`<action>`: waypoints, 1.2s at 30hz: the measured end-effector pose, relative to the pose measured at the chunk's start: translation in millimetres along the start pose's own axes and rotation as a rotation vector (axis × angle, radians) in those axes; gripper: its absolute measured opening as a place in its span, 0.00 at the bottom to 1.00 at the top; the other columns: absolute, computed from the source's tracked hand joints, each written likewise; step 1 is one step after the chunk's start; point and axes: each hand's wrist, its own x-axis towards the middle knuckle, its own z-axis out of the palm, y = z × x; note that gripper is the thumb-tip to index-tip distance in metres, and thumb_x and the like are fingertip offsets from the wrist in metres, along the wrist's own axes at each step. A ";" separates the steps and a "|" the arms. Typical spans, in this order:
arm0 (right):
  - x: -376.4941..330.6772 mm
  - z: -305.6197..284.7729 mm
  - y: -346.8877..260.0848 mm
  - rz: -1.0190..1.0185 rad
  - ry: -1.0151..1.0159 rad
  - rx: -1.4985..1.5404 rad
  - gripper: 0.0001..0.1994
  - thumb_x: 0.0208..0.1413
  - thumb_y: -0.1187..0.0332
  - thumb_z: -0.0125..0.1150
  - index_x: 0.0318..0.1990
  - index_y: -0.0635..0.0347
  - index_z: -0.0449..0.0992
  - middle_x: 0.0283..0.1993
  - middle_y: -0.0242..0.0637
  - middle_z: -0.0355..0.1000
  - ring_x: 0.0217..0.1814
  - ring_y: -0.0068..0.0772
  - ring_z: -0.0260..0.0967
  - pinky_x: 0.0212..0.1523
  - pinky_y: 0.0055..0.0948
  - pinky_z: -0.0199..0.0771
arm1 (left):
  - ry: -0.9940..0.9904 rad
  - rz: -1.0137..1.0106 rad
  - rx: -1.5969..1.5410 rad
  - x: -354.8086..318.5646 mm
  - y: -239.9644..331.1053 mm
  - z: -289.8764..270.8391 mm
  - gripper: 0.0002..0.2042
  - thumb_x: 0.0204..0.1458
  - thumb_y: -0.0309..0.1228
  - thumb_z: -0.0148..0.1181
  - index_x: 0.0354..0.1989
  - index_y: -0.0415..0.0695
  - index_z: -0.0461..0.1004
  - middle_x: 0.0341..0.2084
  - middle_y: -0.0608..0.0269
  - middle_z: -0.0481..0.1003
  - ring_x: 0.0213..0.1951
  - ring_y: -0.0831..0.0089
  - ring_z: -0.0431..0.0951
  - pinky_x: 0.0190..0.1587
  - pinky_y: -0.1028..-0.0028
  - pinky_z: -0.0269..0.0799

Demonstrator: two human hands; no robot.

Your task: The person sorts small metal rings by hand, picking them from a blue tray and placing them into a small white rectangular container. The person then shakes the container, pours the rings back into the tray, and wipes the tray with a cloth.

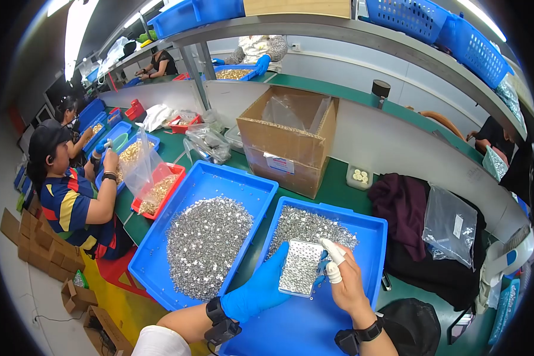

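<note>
Over the right-hand blue bin, my blue-gloved left hand [256, 292] supports a small clear tray [301, 268] from below. Its blue fingertips show past the tray's right side. Rows of small silver metal pieces fill the tray, which is tilted toward me. My right hand [347, 282], with white finger cots on two digits, has curled fingers against the tray's right edge. Beneath lies the right blue bin [381, 237], with a heap of loose silver metal pieces [314, 228] at its far end. A left blue bin [267, 185] holds a larger heap of similar pieces [207, 246].
A cardboard box [285, 148] stands behind the bins. Dark cloth [397, 204] and a plastic bag [451, 222] lie to the right. At the left, a co-worker [71, 196] sits beside a red tray [180, 172] of gold-coloured pieces. A metal shelf [338, 29] runs overhead.
</note>
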 end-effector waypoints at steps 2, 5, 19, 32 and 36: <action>3.0 -1.2 -6.9 -0.061 -0.013 -0.123 0.21 0.57 0.59 0.45 0.54 0.61 0.65 0.53 0.49 0.61 0.57 0.52 0.55 0.56 0.41 0.54 | -0.147 0.003 -0.093 1.7 -0.3 -7.3 0.25 0.59 0.49 0.30 0.59 0.45 0.54 0.53 0.56 0.62 0.52 0.61 0.66 0.54 0.58 0.62; 6.6 -4.0 -20.1 -0.179 -0.038 -0.371 0.21 0.56 0.56 0.45 0.54 0.56 0.66 0.58 0.49 0.56 0.61 0.55 0.49 0.58 0.47 0.49 | -0.157 0.000 -0.128 0.3 -3.9 -6.3 0.25 0.59 0.49 0.30 0.59 0.47 0.54 0.54 0.57 0.61 0.53 0.62 0.65 0.54 0.59 0.62; 4.7 0.0 -16.7 -0.098 -0.001 -0.208 0.20 0.55 0.59 0.47 0.53 0.57 0.66 0.56 0.50 0.58 0.59 0.53 0.51 0.59 0.45 0.48 | -0.178 -0.019 -0.256 2.5 -6.4 -14.3 0.25 0.59 0.47 0.31 0.59 0.44 0.52 0.55 0.55 0.60 0.55 0.61 0.63 0.57 0.60 0.59; 0.5 -0.3 -0.4 0.043 0.031 0.045 0.15 0.58 0.69 0.44 0.50 0.66 0.68 0.45 0.45 0.68 0.46 0.39 0.65 0.48 0.29 0.63 | -0.193 -0.087 -0.423 -3.0 -2.3 1.0 0.26 0.59 0.46 0.30 0.59 0.41 0.52 0.55 0.50 0.59 0.54 0.56 0.62 0.58 0.55 0.57; -0.5 -2.1 -0.4 0.034 0.038 0.022 0.14 0.57 0.71 0.44 0.49 0.66 0.68 0.44 0.44 0.69 0.47 0.40 0.65 0.48 0.29 0.63 | -0.271 -0.114 -0.396 -2.9 -1.5 0.2 0.26 0.59 0.46 0.30 0.59 0.40 0.52 0.55 0.50 0.59 0.55 0.56 0.62 0.58 0.54 0.56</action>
